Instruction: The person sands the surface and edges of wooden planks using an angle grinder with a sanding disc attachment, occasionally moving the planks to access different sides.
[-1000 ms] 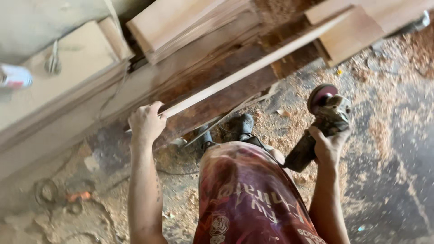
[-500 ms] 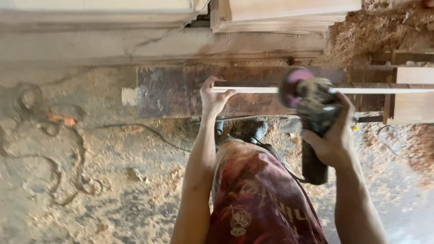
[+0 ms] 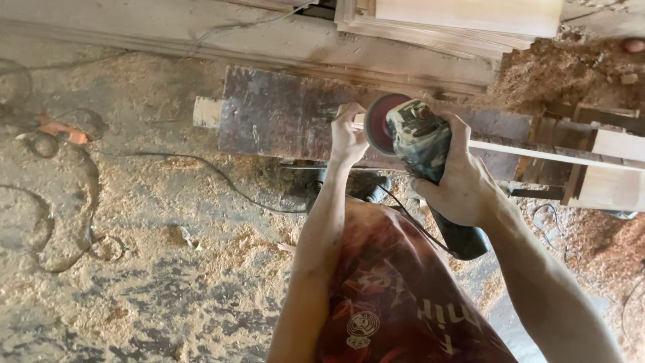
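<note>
The left hand (image 3: 347,138) grips the strip (image 3: 537,153) to steady it, while the right hand (image 3: 460,181), at three o'clock, holds the grinder (image 3: 420,144) against it.

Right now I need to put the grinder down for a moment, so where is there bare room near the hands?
Freest is the sawdust floor lower left, bordered by the black cable and the left arm. The dark board is bare left of the left hand. It is crowded by the right hand, grinder, thin strip and stacked planks.

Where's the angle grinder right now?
In the head view, upper centre: the angle grinder is in the right hand, its disc beside the left hand on the thin wooden strip.
</note>
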